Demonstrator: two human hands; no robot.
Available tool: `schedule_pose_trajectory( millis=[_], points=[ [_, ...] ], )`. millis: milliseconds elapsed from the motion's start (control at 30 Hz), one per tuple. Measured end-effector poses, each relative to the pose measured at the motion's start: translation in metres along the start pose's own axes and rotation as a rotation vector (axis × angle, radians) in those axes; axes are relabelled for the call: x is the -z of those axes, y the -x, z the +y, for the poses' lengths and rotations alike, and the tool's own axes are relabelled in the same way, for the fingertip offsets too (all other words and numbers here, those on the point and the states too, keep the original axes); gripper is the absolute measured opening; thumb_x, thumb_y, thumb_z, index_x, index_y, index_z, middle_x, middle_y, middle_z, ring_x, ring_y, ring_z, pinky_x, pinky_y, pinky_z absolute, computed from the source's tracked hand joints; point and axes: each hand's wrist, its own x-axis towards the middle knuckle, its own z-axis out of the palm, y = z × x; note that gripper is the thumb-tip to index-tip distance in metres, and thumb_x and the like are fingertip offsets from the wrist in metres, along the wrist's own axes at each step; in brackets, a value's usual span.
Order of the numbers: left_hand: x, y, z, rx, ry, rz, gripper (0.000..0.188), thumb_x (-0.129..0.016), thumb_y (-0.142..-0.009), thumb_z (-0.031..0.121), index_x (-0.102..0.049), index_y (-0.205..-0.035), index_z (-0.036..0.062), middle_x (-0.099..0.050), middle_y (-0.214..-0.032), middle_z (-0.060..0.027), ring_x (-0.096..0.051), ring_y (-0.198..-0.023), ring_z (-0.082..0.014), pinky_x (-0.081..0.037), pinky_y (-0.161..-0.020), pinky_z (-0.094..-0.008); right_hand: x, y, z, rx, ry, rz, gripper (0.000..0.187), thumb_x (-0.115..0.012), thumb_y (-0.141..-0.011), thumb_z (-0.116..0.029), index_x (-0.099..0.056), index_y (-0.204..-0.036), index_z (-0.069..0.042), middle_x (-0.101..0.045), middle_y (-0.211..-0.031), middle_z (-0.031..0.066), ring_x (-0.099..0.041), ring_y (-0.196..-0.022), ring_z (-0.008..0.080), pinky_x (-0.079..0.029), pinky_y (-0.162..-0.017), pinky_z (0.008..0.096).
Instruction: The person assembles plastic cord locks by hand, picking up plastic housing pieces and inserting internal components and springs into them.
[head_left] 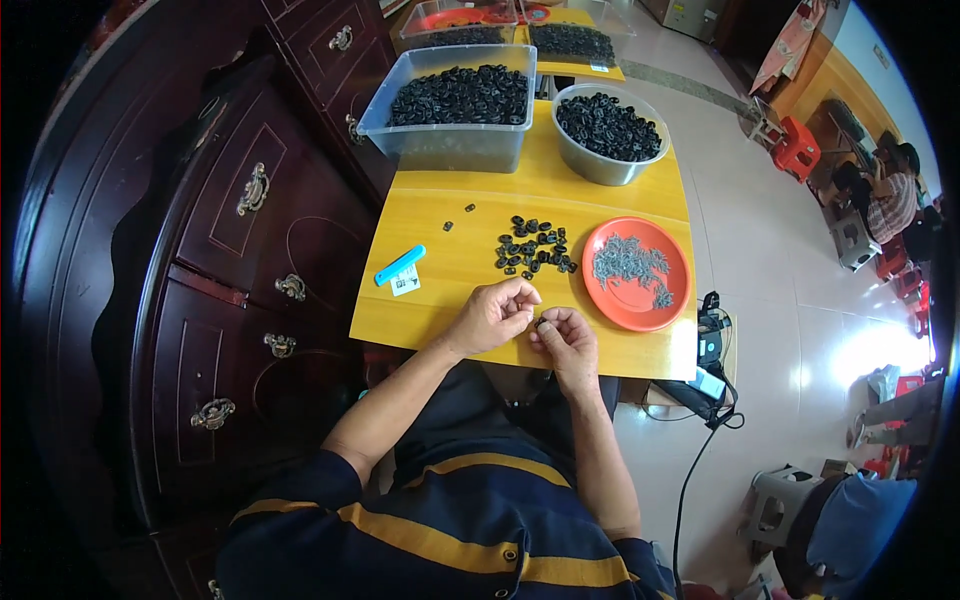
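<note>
Your right hand (568,346) pinches a small black piece (541,322) over the near part of the yellow wooden tabletop (425,205). Your left hand (496,318) curls just beside it, fingers narrowed; you cannot tell whether it grips anything. Plenty seems left: loose black oval pieces (534,265) lie ahead, and small grey slivers (625,258) part-cover the round red plate (625,300). Which pieces are done is too small to tell, and your fingertips hide most of the held one.

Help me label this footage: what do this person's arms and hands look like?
The left hand and right hand are gloveless, and both wrists look bare. The forearms are uncovered below short navy sleeves; a yellow stripe crosses the left one.
</note>
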Motion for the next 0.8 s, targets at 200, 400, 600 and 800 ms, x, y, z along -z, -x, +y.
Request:
schedule_pose_trajectory(
  millis=[200, 400, 600, 800],
  points=[
    [0.0003, 0.0013, 0.0015, -0.003, -0.064, -0.023, 0.014, -0.061, -0.086, 0.000, -0.059, -0.100, 0.0033, -0.055, -0.078, 0.0049, -0.050, -0.066, -0.0002, -0.043, -0.059, -0.0182, -0.0019, -0.0006, -0.0004, 0.019, 0.040, 0.022, 0.014, -0.061, -0.093, -0.002, -0.056, -0.106, -0.003, -0.063, -0.088, 0.0024, -0.063, -0.075, 0.0097, -0.055, -0.070, 0.0233],
    [0.0013, 0.0001, 0.0026, -0.008, -0.110, -0.041, 0.014, -0.061, -0.085, -0.001, -0.059, -0.099, 0.0033, -0.055, -0.077, 0.0050, -0.049, -0.064, -0.0006, -0.043, -0.057, -0.0187, -0.0028, -0.0004, -0.0008, 0.012, 0.039, 0.020, 0.013, -0.061, -0.092, -0.002, -0.055, -0.104, -0.004, -0.063, -0.084, 0.0016, -0.063, -0.073, 0.0089, -0.053, -0.068, 0.0215],
    [0.0002, 0.0004, 0.0040, 0.010, -0.119, -0.036, 0.016, -0.059, -0.083, -0.003, -0.058, -0.098, 0.0033, -0.054, -0.073, 0.0039, -0.049, -0.060, -0.0010, -0.043, -0.056, -0.0200, -0.0013, -0.0011, 0.0018, 0.022, 0.059, 0.015, 0.013, -0.062, -0.091, -0.001, -0.055, -0.102, -0.004, -0.063, -0.083, 0.0014, -0.063, -0.072, 0.0087, -0.053, -0.066, 0.0215],
    [0.0000, -0.0011, 0.0038, -0.004, -0.194, -0.036, 0.015, -0.060, -0.082, -0.002, -0.059, -0.096, 0.0032, -0.055, -0.072, 0.0031, -0.048, -0.057, -0.0017, -0.042, -0.054, -0.0209, -0.0009, -0.0030, 0.0055, 0.050, 0.057, 0.023, 0.012, -0.062, -0.091, -0.001, -0.055, -0.100, -0.003, -0.063, -0.081, 0.0015, -0.062, -0.070, 0.0086, -0.053, -0.066, 0.0215]
  ],
)
